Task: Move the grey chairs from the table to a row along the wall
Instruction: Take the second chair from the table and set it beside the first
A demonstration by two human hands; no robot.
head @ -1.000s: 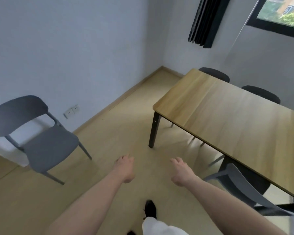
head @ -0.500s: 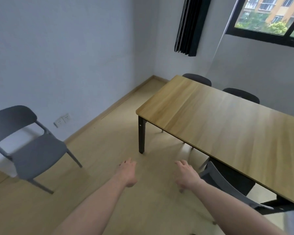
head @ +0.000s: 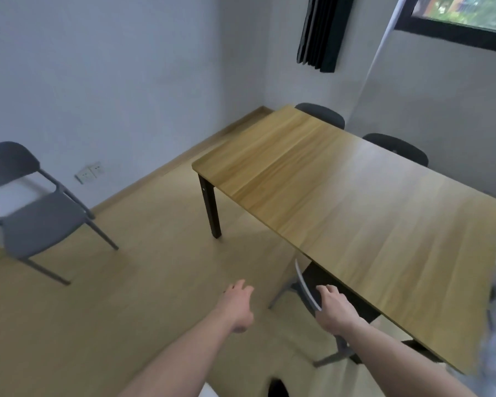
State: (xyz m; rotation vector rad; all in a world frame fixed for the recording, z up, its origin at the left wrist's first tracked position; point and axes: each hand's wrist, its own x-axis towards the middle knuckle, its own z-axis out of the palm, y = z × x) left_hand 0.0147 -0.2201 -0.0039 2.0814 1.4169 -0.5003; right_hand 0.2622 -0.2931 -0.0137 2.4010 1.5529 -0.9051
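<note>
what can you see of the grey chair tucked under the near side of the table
Only part of the grey chair shows. Its thin curved backrest is seen edge-on, in what looks like grey plastic, with slim grey legs angling down to the wooden floor. The seat is pushed under the wooden table, mostly in shadow. The right hand rests on the backrest's top edge with its fingers over the far side; a firm grip cannot be confirmed. The left hand is apart from it.

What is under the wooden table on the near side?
A grey chair is tucked under the table, its backrest sticking out by the right hand. The tabletop hides most of its seat.
</note>
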